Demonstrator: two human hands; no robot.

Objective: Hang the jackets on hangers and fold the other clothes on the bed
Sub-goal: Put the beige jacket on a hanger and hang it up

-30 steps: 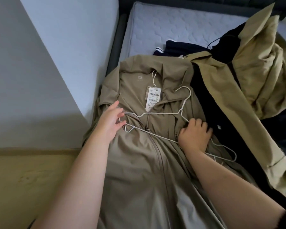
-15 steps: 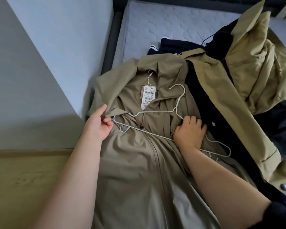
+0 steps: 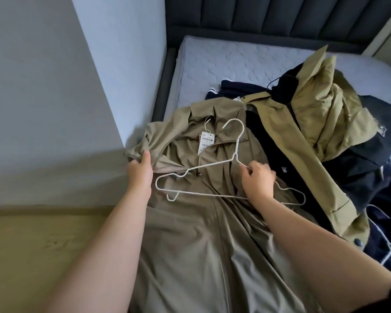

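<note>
One olive jacket (image 3: 190, 245), tag (image 3: 205, 143) showing, white wire hanger (image 3: 208, 194) on top

Bare mattress (image 3: 235, 64) beyond; clothes pile (image 3: 321, 114) rightward, wall (image 3: 88, 86) close left.

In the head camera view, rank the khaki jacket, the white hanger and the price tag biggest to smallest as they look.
1. khaki jacket, clearly largest
2. white hanger
3. price tag, smallest
All lie together, so nearness barely matters.
</note>
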